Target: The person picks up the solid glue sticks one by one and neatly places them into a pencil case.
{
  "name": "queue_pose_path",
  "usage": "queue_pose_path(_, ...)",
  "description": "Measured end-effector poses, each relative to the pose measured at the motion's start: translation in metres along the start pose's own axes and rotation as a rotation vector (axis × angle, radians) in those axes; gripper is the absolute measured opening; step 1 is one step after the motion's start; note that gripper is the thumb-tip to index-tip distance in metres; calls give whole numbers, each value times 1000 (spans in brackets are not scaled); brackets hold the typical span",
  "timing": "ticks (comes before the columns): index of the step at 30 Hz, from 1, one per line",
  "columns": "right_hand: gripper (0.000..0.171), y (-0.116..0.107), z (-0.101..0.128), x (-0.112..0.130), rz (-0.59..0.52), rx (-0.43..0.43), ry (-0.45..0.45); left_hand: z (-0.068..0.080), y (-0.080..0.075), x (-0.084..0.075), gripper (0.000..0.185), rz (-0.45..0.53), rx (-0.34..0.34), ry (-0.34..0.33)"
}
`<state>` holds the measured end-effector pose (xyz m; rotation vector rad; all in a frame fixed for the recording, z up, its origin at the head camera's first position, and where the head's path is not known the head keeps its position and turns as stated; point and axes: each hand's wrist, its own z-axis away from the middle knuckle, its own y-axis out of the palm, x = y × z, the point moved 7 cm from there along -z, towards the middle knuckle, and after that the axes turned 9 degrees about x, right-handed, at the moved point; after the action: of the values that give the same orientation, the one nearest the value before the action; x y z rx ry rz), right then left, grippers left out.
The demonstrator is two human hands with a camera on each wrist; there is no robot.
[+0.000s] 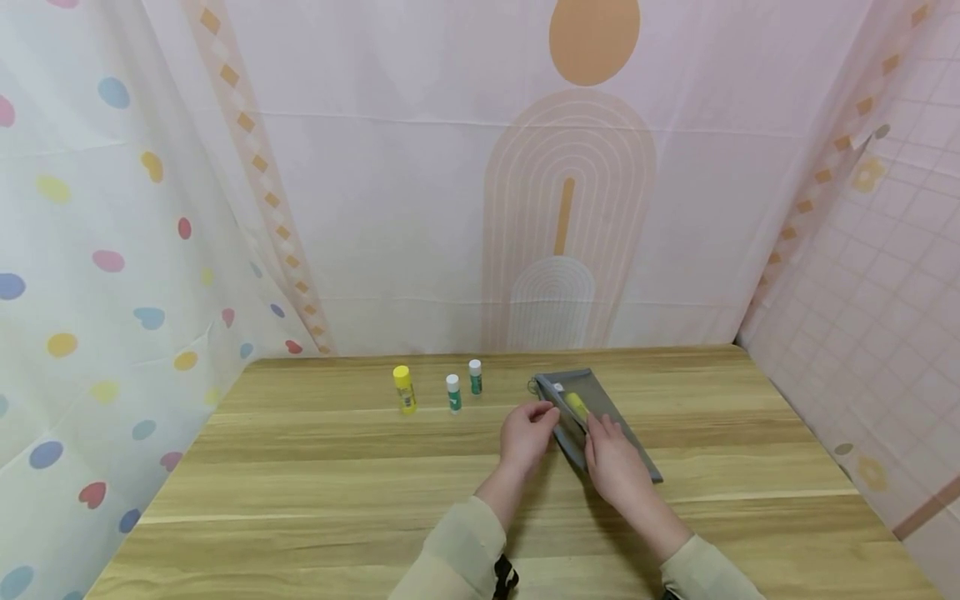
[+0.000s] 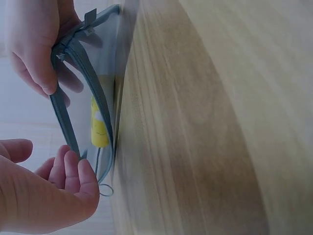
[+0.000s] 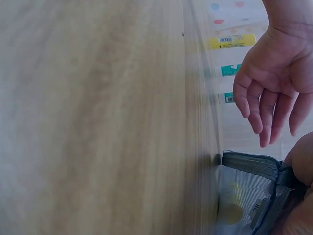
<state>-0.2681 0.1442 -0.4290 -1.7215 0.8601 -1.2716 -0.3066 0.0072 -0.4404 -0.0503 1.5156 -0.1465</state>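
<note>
A grey pencil case (image 1: 596, 421) lies on the wooden surface (image 1: 300, 483), right of the middle, its long side running from the far left toward the near right. Its top panel is see-through mesh, and a yellow glue stick (image 1: 576, 405) lies inside it, near the far end; the left wrist view shows the same stick (image 2: 100, 125) through the mesh, behind the open zip edge.

The right hand (image 1: 615, 460) lies over the near part of the case. In the left wrist view its fingers (image 2: 41, 73) are curled round the zip edge of the case (image 2: 105, 63), so its grip is closed on the case. The left hand (image 1: 528, 433) is at the left edge of the case, near its far end. Its fingers (image 3: 264, 105) hang loosely in the right wrist view, apart from the case (image 3: 249, 196) and holding nothing; whether a fingertip touches the zip edge is hard to tell from the head view. A thin cord loop (image 2: 103, 188) hangs at the end of the case just beside the left hand (image 2: 44, 196).

Further left on the surface, well apart from the hands, three more glue sticks stand upright in a loose row: a yellow one (image 1: 404, 389) on the left, then a white and green one (image 1: 453, 392), then a second white and green one (image 1: 475, 377) slightly further back. Patterned cloth (image 1: 112, 250) hangs behind and to both sides.
</note>
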Motion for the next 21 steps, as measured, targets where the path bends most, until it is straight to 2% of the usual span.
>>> queue_pose_path(10, 34, 1, 0, 1, 6, 1, -3, 6, -4, -7, 27, -61, 11, 55)
queue_pose_path(21, 36, 2, 1, -1, 10, 56, 47, 10, -8, -9, 28, -44, 18, 74)
